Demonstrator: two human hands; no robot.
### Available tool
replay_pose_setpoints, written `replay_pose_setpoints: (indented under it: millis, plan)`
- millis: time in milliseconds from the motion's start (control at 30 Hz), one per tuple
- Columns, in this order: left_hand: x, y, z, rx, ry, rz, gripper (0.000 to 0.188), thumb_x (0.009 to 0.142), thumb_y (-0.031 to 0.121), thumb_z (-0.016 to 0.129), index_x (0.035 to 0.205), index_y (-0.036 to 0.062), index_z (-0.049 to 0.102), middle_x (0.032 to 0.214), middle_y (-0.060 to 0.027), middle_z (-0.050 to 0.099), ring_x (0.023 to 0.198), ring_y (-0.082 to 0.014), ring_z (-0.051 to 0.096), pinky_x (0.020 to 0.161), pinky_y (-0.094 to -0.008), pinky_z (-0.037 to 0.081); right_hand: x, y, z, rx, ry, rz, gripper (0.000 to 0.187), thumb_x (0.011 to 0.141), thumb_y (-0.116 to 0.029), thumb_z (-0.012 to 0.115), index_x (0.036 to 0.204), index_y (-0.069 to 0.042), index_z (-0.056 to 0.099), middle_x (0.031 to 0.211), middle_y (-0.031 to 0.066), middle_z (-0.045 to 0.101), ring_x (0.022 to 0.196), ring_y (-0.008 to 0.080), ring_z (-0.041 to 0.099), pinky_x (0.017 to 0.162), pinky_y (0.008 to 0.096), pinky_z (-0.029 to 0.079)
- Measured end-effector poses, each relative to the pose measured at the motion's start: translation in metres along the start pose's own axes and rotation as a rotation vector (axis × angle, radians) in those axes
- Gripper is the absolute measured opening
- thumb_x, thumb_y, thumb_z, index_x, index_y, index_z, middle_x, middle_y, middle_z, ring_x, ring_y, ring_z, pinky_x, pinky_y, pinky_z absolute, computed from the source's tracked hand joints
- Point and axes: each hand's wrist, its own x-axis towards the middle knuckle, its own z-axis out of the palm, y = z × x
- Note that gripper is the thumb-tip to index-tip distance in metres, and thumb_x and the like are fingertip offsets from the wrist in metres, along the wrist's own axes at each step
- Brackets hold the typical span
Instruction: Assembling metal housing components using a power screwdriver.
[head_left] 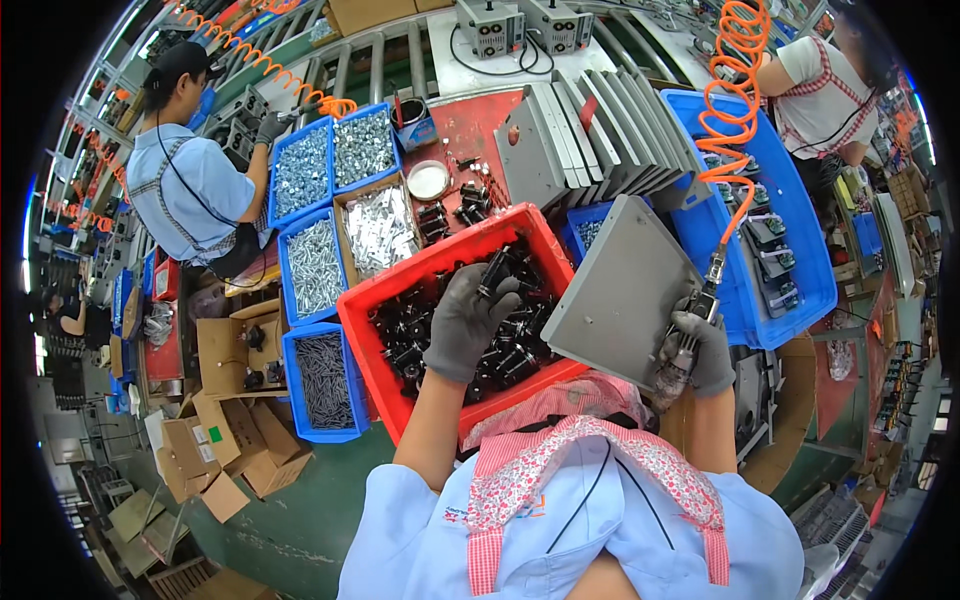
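Note:
My left hand (468,322), in a grey glove, is over a red bin (365,375). Its fingers are closed on a small black part (493,270). Many similar black parts (410,345) fill the bin beneath. In my right hand (708,355), also gloved, is an air screwdriver (682,350) on a coiled orange hose (735,110). A flat grey metal panel (622,290) leans tilted beside the tool, partly over the bin's right edge. Whether my right fingers also touch the panel cannot be made out.
Blue bins (300,165) of screws and nuts and a carton of silver pieces (378,232) stand left. Grey panels (590,135) are stacked upright behind. A large blue tray (800,260) holds assemblies at right. One co-worker (195,165) is at far left, another (825,95) at far right.

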Motion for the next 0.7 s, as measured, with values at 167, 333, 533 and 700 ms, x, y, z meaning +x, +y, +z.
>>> replay_pose_setpoints:
  millis: [167, 333, 533, 700]
  plan:
    - [0.006, -0.011, -0.033, -0.064, -0.052, -0.036, 0.033, 0.093, 0.008, 0.052, 0.125, -0.0026, 0.048, 0.118, -0.0187, 0.057, 0.108, -0.0312, 0.059, 0.089, -0.0412, 0.055, 0.003, 0.005, 0.001, -0.051, -0.005, -0.014, 0.023, 0.075, -0.010, 0.061, 0.096, -0.005, 0.053, 0.063, 0.0053, 0.057, 0.043, 0.0163, 0.058, 0.040, 0.0308, 0.052]
    - [-0.006, -0.018, -0.007, -0.214, -0.132, -0.164, 0.041, 0.091, 0.008, 0.055, 0.129, -0.0039, 0.041, 0.115, -0.0154, 0.056, 0.110, -0.0293, 0.056, 0.101, -0.0435, 0.047, 0.006, 0.006, 0.005, -0.093, -0.025, 0.013, 0.023, 0.077, -0.010, 0.061, 0.097, -0.002, 0.052, 0.063, 0.0059, 0.057, 0.043, 0.0164, 0.057, 0.041, 0.0312, 0.052]
    - [-0.007, -0.024, -0.025, -0.078, -0.197, -0.135, 0.039, 0.090, 0.012, 0.058, 0.125, -0.0001, 0.048, 0.116, -0.0127, 0.054, 0.107, -0.0252, 0.057, 0.095, -0.0375, 0.049, 0.009, 0.003, 0.017, -0.022, -0.043, 0.046, 0.024, 0.075, -0.005, 0.064, 0.096, -0.002, 0.053, 0.066, 0.0062, 0.056, 0.044, 0.0175, 0.057, 0.042, 0.0319, 0.051]
    - [-0.011, -0.016, -0.007, 1.249, -0.018, 0.335, 0.034, 0.079, 0.017, 0.072, 0.111, 0.0084, 0.065, 0.101, -0.0073, 0.057, 0.094, -0.0210, 0.057, 0.092, -0.0312, 0.043, 0.013, 0.004, 0.019, -0.059, -0.073, 0.066, 0.023, 0.076, -0.006, 0.066, 0.095, -0.002, 0.054, 0.066, 0.0048, 0.057, 0.044, 0.0167, 0.058, 0.042, 0.0306, 0.051]
